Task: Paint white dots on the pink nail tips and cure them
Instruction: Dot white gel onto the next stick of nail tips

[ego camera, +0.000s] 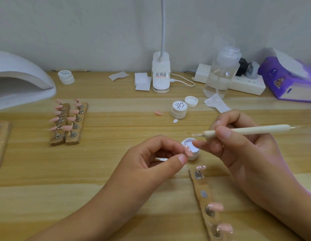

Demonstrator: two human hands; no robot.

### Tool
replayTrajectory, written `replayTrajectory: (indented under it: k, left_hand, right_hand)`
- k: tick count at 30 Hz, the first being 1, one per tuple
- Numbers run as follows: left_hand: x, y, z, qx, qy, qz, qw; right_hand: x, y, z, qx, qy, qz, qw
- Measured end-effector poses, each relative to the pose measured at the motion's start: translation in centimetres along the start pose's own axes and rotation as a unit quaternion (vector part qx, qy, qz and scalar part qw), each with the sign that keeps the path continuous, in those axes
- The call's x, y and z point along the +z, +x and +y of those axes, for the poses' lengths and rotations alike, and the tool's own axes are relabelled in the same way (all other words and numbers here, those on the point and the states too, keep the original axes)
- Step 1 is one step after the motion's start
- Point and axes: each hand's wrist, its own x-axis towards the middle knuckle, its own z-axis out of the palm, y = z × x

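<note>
wood table [99,164], left grip [151,159] pinches nail tip [188,150], right grip [246,152] pinches pen [252,129] pointing left

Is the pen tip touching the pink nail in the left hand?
Apart. In the head view the tip of the pen sits above the nail pinched by the left hand, with a clear gap between them.

Pink nail tip [188,150] in left grip [151,158] (dotting pen [246,130] in right grip [246,146])
</note>
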Motion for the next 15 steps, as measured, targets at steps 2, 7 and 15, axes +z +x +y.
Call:
replayTrajectory:
  k: [2, 7, 15]
  left_hand:
    - [0.0, 0.0, -0.1, -0.004, 0.003, 0.004, 1.0]
    - [-0.1, 0.0, -0.2, -0.007, 0.0, 0.015, 1.0]
    - [-0.4, 0.3, -0.4, -0.018, -0.052, 0.053, 0.997]
  right_hand:
    - [-0.3, 0.3, -0.1, -0.017, -0.045, 0.022, 0.999]
    - [-0.9, 0.6, -0.3, -0.082, -0.239, 0.042, 0.967]
    - [-1.0, 0.6, 0.7, -0.115, -0.432, -0.015, 0.894]
